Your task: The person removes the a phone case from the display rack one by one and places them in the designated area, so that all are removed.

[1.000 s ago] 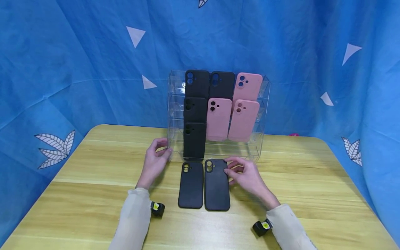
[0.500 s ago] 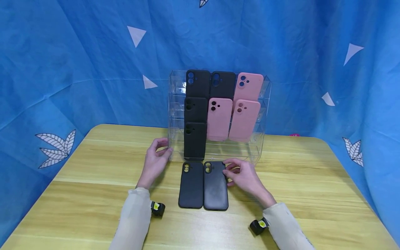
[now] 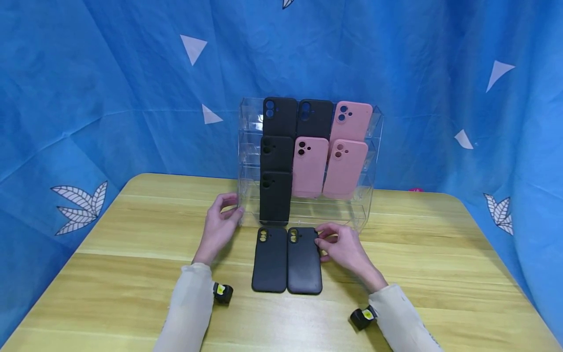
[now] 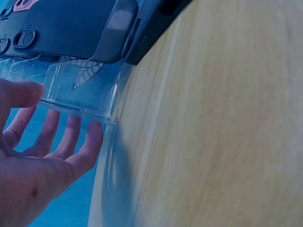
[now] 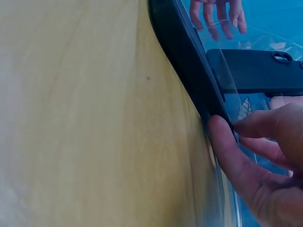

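Note:
My right hand (image 3: 345, 247) pinches a black phone case (image 3: 304, 264) by its upper right corner, between thumb and fingers, as the right wrist view shows closely. That case lies almost parallel to another black phone case (image 3: 270, 264) on its left, their long edges side by side. Both are just in front of a clear acrylic display stand (image 3: 325, 212). My left hand (image 3: 220, 225) rests at the stand's left side, thumb near the front corner. In the left wrist view its fingers (image 4: 90, 144) are extended and spread along the clear side panel.
Black phone cases (image 3: 274, 200) fill the stand's left column, and another black case (image 3: 314, 117) stands at the top middle. Several pink phone cases (image 3: 310, 168) lean in the middle and right columns. Behind the wooden table (image 3: 440, 254) hangs a blue curtain (image 3: 132, 88).
The right hand has shifted its black case slightly left and toward me, narrowing the gap to the neighbouring case. The left hand stays at the stand's side.

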`<state>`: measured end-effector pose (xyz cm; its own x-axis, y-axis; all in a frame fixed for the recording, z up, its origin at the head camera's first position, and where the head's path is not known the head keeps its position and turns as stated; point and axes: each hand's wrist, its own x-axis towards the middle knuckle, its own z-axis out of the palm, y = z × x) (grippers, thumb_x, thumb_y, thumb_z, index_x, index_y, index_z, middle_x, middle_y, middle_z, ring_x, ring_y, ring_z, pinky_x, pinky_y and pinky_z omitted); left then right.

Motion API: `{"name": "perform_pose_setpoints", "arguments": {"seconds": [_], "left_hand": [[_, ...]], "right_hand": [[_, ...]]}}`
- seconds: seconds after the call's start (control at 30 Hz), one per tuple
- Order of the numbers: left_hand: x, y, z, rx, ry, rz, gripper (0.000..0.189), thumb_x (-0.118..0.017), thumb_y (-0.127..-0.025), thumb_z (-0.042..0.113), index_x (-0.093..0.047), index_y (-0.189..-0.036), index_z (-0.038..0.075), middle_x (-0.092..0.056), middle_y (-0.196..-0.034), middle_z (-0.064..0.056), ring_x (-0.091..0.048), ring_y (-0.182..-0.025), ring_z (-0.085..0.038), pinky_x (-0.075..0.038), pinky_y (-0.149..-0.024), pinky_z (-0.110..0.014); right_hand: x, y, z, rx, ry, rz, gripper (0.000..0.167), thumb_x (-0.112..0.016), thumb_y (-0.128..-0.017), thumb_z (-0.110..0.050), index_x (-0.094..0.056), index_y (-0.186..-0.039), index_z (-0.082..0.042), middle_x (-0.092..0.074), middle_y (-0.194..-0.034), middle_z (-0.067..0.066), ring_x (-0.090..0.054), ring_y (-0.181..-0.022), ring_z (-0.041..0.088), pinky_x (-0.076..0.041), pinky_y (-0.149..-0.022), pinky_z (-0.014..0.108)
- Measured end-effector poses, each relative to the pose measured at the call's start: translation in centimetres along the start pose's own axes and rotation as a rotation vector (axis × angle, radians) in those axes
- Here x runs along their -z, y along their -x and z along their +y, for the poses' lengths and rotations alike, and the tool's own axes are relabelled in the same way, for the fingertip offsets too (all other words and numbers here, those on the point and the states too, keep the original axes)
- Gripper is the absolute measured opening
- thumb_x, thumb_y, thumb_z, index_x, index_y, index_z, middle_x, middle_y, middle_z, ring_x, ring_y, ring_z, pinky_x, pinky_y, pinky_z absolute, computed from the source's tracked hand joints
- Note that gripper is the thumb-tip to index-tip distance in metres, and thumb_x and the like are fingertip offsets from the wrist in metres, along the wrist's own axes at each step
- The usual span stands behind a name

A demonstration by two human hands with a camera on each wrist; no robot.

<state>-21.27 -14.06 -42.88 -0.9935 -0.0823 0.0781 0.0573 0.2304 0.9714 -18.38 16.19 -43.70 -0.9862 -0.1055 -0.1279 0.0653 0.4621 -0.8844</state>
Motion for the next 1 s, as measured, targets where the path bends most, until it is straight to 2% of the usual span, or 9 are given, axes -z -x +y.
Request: {"name": "perform_pose_setpoints", "arguments": {"seconds": [0.33, 0.63, 0.83, 1.0], "left_hand": [[-0.15, -0.11, 0.13, -0.013, 0.011, 0.006, 0.04, -0.061, -0.099, 0.006, -0.051, -0.138, 0.004, -0.055, -0.139, -0.018, -0.056, -0.132, -0.035, -0.049, -0.115, -0.045], [-0.17, -0.1, 0.29, 0.004, 0.01, 0.006, 0.04, -0.061, -0.1, 0.007, -0.051, -0.139, 0.005, -0.055, -0.139, -0.019, -0.058, -0.131, -0.037, -0.049, -0.114, -0.045], [-0.18, -0.01, 0.29, 0.013, 0.007, 0.006, 0.041, -0.061, -0.1, 0.008, -0.051, -0.139, 0.005, -0.055, -0.139, -0.018, -0.058, -0.131, -0.037, -0.049, -0.115, -0.046], [-0.15, -0.01, 0.11, 0.018, 0.0, 0.004, 0.04, -0.06, -0.1, 0.009, -0.05, -0.139, 0.006, -0.054, -0.14, -0.018, -0.058, -0.132, -0.038, -0.049, -0.114, -0.048]], "right_hand": [[0.15, -0.06, 0.01, 0.0, 0.01, 0.009, 0.028, -0.069, -0.095, -0.005, -0.069, -0.123, -0.005, -0.07, -0.111, 0.016, -0.075, -0.093, 0.022, -0.065, -0.062, 0.034], [0.39, 0.22, -0.25, 0.029, 0.017, 0.005, 0.027, -0.069, -0.096, -0.011, -0.07, -0.123, -0.006, -0.072, -0.109, 0.015, -0.075, -0.086, 0.019, -0.065, -0.061, 0.033], [0.66, 0.2, -0.43, 0.12, 0.033, 0.004, 0.03, -0.07, -0.095, -0.014, -0.07, -0.123, -0.003, -0.073, -0.107, 0.015, -0.074, -0.077, 0.021, -0.064, -0.06, 0.032], [0.96, 0.16, -0.72, 0.184, 0.035, 0.023, 0.031, -0.07, -0.095, -0.015, -0.07, -0.124, -0.003, -0.074, -0.107, 0.015, -0.075, -0.08, 0.027, -0.063, -0.061, 0.031]]}}
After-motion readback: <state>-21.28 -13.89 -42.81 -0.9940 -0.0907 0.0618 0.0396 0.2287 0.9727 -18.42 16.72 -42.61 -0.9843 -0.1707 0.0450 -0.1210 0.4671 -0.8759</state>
